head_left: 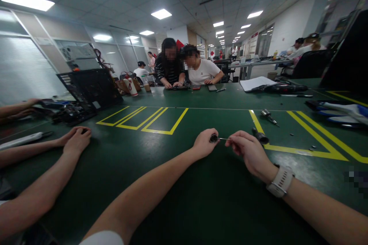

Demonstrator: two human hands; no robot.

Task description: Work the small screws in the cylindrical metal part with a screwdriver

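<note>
My left hand is closed around a small round metal part with a dark hollow end that faces right. Between the fingertips of my right hand is a thin metal rod; its far end meets or lies very near the round part. Whether that end is inside the hollow, I cannot tell. Just beyond my right hand lies a dark metal cylinder on the green table. Farther back is a silver stepped metal piece with a pointed end. Small metal bits are scattered to the right.
Yellow tape marks boxes on the table. At left are another person's hands and a dark machine frame. Blue-and-white tools lie at right, an open notebook behind. Two people sit across the table.
</note>
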